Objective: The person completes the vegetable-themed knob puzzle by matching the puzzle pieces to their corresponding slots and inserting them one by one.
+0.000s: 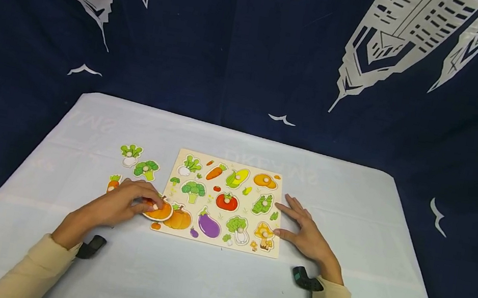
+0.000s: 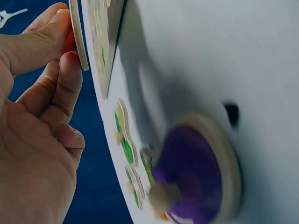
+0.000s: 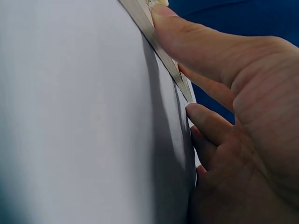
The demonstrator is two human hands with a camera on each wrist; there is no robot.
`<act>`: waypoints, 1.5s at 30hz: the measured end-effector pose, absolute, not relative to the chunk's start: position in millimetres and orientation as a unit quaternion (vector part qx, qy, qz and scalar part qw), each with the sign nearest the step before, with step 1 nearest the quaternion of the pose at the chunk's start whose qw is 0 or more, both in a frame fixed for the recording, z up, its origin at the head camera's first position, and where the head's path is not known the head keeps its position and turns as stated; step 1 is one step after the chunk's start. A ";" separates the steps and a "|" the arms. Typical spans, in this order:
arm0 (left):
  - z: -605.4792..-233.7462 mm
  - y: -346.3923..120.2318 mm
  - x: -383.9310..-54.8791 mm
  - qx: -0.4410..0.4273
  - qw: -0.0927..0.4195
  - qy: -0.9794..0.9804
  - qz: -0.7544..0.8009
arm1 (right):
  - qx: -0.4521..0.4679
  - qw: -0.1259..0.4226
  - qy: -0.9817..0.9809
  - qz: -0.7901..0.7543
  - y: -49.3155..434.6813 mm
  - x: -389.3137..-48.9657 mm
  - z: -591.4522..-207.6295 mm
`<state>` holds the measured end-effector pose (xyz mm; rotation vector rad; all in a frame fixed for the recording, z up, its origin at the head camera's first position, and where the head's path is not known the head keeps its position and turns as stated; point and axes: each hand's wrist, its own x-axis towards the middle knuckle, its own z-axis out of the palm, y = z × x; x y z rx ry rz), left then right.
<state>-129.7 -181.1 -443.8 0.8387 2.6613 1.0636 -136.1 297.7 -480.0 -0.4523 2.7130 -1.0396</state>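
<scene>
My left hand (image 1: 125, 201) pinches a pumpkin puzzle piece (image 1: 158, 214) over the lower left edge of a wooden vegetable puzzle board (image 1: 209, 239). The piece overlaps the left part of the printed pumpkin (image 1: 180, 219); its thin wooden edge (image 2: 79, 37) shows in the left wrist view. At the board's right edge, my right hand (image 1: 309, 237) touches with spread fingers and thumb, near the mushroom (image 1: 265, 231). Knobs show on several board pictures, such as the tomato (image 1: 227, 203). The printed eggplant (image 1: 209, 224) shows no knob.
Left of the board lie a turnip piece (image 1: 129, 159), a broccoli piece (image 1: 145, 169) and a carrot piece (image 1: 114, 183), partly behind the left hand. A purple piece with a knob (image 2: 194, 163) lies below that hand. White cloth (image 1: 218, 290) covers the table.
</scene>
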 end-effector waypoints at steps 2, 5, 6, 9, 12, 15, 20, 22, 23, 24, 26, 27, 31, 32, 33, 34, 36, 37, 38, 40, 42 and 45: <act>-444.3 -176.8 -130.3 0.289 0.077 0.886 0.355 | -0.153 0.100 0.918 -0.353 297.3 -136.1 -479.5; -445.7 -170.7 -129.9 0.302 0.079 0.882 0.353 | -0.153 0.102 0.917 -0.354 296.8 -136.4 -478.8; -446.6 -168.9 -129.7 0.306 0.080 0.881 0.352 | -0.152 0.102 0.917 -0.354 296.9 -136.4 -478.9; -448.9 -163.4 -129.1 0.314 0.088 0.878 0.351 | -0.151 0.103 0.917 -0.354 297.0 -136.4 -478.8; -451.6 -158.2 -129.4 0.316 0.090 0.878 0.349 | -0.150 0.103 0.918 -0.354 297.3 -136.2 -479.0; -454.6 -154.1 -130.2 0.318 0.089 0.878 0.348 | -0.149 0.103 0.916 -0.358 297.0 -136.1 -478.8; -460.0 -149.2 -131.3 0.315 0.097 0.878 0.346 | -0.149 0.104 0.917 -0.355 296.7 -136.3 -479.4; -461.4 -147.5 -131.4 0.313 0.099 0.880 0.342 | -0.149 0.104 0.918 -0.354 296.9 -136.2 -479.4; -461.7 -146.7 -131.4 0.312 0.099 0.882 0.341 | -0.148 0.104 0.918 -0.353 297.0 -136.2 -479.4; -461.7 -145.8 -131.3 0.311 0.098 0.883 0.338 | -0.148 0.103 0.918 -0.354 297.1 -136.2 -479.3; -461.6 -144.1 -131.0 0.309 0.098 0.885 0.333 | -0.148 0.103 0.917 -0.355 297.1 -136.3 -479.0; -461.3 -143.3 -130.8 0.308 0.098 0.886 0.332 | -0.148 0.103 0.917 -0.356 297.2 -136.3 -478.9; -461.3 -139.5 -129.9 0.309 0.096 0.887 0.329 | -0.148 0.103 0.918 -0.354 297.9 -136.8 -479.1; -461.2 -138.3 -129.9 0.309 0.095 0.888 0.327 | -0.148 0.103 0.918 -0.353 298.4 -137.0 -479.1; -460.9 -137.1 -129.9 0.310 0.095 0.888 0.327 | -0.147 0.102 0.918 -0.353 298.6 -137.2 -478.9; -461.1 -136.2 -130.1 0.311 0.094 0.888 0.325 | -0.146 0.102 0.919 -0.353 298.9 -137.3 -478.8; -461.0 -134.9 -130.3 0.312 0.093 0.889 0.321 | -0.144 0.101 0.919 -0.353 299.1 -137.4 -478.8; -461.1 -134.8 -130.3 0.312 0.093 0.889 0.321 | -0.143 0.100 0.919 -0.354 299.2 -137.2 -479.0; -461.2 -134.9 -130.0 0.313 0.093 0.890 0.319 | -0.142 0.101 0.918 -0.356 299.2 -136.8 -479.2; -462.0 -135.3 -129.4 0.314 0.091 0.891 0.316 | -0.141 0.103 0.916 -0.360 299.1 -135.8 -479.7; -462.6 -135.6 -128.5 0.314 0.087 0.893 0.312 | -0.141 0.104 0.915 -0.365 298.5 -135.1 -479.9; -463.7 -135.7 -127.1 0.314 0.077 0.894 0.310 | -0.142 0.104 0.913 -0.367 297.9 -134.4 -479.6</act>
